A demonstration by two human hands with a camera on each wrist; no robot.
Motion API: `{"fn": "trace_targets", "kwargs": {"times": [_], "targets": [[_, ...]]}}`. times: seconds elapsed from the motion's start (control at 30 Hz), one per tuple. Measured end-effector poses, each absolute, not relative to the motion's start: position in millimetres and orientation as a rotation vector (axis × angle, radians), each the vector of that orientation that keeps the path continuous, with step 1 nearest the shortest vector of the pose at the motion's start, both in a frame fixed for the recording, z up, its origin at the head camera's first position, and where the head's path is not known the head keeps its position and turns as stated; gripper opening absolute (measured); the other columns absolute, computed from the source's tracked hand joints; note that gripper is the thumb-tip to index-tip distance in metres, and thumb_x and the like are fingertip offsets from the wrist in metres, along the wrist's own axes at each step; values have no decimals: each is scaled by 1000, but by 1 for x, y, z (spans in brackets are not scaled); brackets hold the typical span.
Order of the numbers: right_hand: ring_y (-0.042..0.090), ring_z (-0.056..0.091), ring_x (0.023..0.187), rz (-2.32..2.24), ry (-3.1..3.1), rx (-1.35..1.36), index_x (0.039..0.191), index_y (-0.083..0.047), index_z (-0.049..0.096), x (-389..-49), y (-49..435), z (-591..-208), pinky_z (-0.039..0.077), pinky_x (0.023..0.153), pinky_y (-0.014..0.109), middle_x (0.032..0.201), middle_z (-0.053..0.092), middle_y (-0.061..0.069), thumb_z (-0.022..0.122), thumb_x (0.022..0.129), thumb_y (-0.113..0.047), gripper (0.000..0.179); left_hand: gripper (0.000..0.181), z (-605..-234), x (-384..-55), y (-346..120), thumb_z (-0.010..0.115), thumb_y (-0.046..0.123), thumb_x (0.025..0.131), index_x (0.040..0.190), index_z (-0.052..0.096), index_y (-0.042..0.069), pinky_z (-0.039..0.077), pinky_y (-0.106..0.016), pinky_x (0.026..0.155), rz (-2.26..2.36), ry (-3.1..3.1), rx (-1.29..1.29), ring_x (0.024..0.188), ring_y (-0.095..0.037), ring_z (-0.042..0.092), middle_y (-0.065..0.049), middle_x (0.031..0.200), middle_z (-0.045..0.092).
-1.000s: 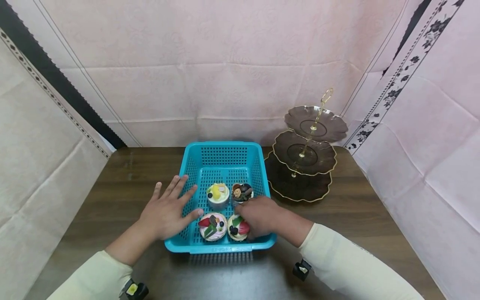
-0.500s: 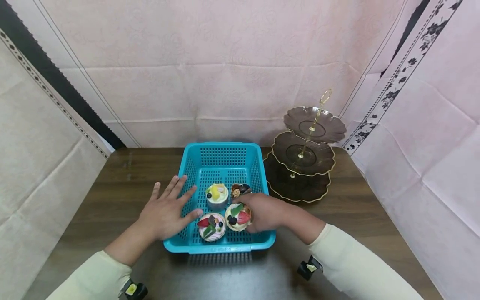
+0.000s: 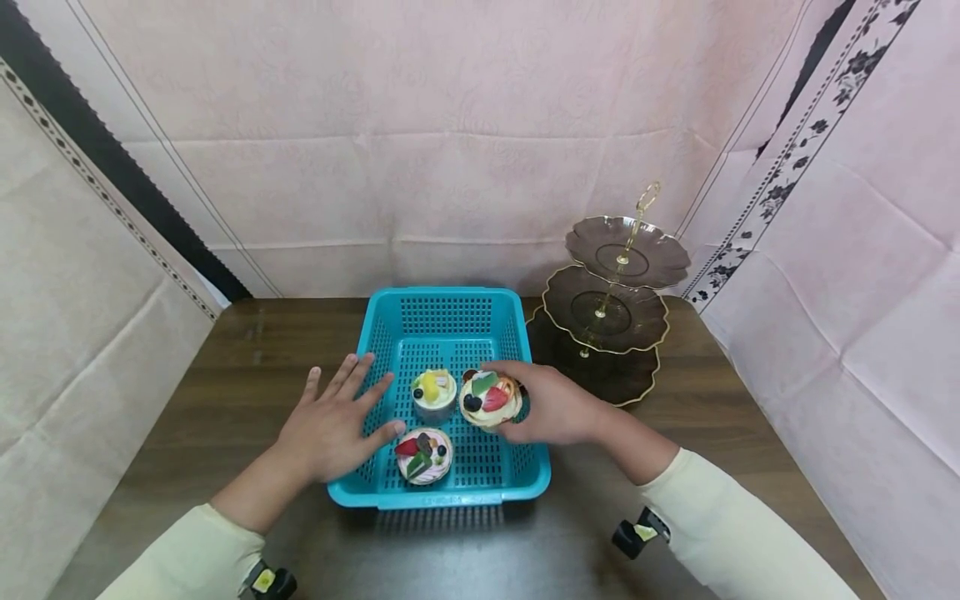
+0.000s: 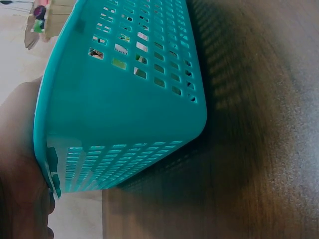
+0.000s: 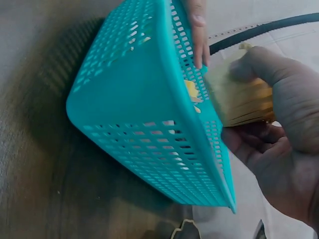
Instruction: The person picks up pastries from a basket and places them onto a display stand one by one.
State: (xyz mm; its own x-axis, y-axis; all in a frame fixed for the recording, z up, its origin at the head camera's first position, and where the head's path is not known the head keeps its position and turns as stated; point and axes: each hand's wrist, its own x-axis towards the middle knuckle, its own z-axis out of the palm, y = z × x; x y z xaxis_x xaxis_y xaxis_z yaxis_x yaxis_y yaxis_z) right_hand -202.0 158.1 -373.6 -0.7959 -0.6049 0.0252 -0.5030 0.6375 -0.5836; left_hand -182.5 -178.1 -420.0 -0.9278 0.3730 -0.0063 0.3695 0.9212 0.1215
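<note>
My right hand point(image 3: 551, 404) grips a cupcake point(image 3: 489, 398) topped with a strawberry, green leaf and dark berries, above the right side of the blue basket point(image 3: 442, 500). In the right wrist view, thumb and fingers pinch the cupcake's pale wrapper point(image 5: 239, 94) over the basket rim. Spread and straight, my left hand point(image 3: 330, 429) rests on the basket's left rim. Inside are a yellow-fruit cupcake point(image 3: 433, 392) and, nearer me, a cupcake with red fruit and green slices point(image 3: 424, 456). A dark-topped cupcake is almost wholly hidden behind the held one.
To the right of the basket stands a three-tier cake stand point(image 3: 626, 304) with dark, gold-edged plates and a gold ring handle point(image 3: 648, 197). Both stand on a brown wooden table point(image 3: 285, 333). Pale cloth point(image 3: 450, 167) hangs behind and at both sides.
My right hand has lifted the strawberry cupcake from the basket's near right corner and moved it up and away, now over the dark-topped one. The left hand stays put.
</note>
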Motion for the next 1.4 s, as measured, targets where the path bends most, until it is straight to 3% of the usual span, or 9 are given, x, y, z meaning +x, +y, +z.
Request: {"fn": "trace_targets", "kwargs": {"times": [0.47, 0.63, 0.87, 0.97, 1.2, 1.4], "targets": [[22, 68, 113, -1216, 2820, -827, 146, -9, 53, -197, 188, -345, 57, 93, 43, 130, 65, 5, 90, 79, -19, 78, 88, -420, -182, -178, 28, 80, 96, 162, 32, 21, -9, -68, 116, 189, 3056, 574, 156, -37, 0, -14, 171, 9], [25, 71, 107, -1194, 2941, -715, 144, -9, 57, -199, 202, -329, 58, 89, 45, 125, 69, 9, 93, 77, -24, 77, 94, -419, -182, -178, 20, 85, 93, 162, 32, 22, -10, -68, 116, 190, 3049, 570, 156, -37, 0, -14, 171, 8], [28, 70, 109, -1201, 3002, -548, 144, -10, 59, -202, 227, -304, 57, 90, 47, 126, 69, 12, 93, 78, -29, 76, 94, -419, -182, -178, 19, 85, 93, 162, 34, 22, -5, -70, 117, 178, 3045, 572, 156, -37, 0, -14, 171, 7], [27, 70, 109, -1176, 3044, -486, 144, -11, 59, -202, 236, -294, 56, 88, 43, 126, 69, 11, 92, 78, -33, 77, 93, -419, -181, -178, 21, 84, 93, 161, 34, 22, -4, -70, 117, 174, 3052, 575, 156, -37, 1, -14, 171, 7], [27, 71, 106, -1224, 3072, -461, 142, -6, 59, -200, 252, -278, 53, 79, 15, 122, 71, 13, 92, 78, -32, 76, 94, -420, -182, -178, 21, 85, 93, 161, 35, 22, -10, -68, 116, 191, 3046, 572, 156, -38, 0, -14, 171, 6], [21, 71, 104, -1224, 3127, -457, 141, -4, 60, -203, 263, -271, 51, 76, 11, 120, 72, 16, 92, 79, -29, 74, 95, -420, -182, -178, 19, 85, 92, 161, 35, 22, -7, -69, 116, 175, 3050, 575, 156, -37, 1, -14, 171, 7]]}}
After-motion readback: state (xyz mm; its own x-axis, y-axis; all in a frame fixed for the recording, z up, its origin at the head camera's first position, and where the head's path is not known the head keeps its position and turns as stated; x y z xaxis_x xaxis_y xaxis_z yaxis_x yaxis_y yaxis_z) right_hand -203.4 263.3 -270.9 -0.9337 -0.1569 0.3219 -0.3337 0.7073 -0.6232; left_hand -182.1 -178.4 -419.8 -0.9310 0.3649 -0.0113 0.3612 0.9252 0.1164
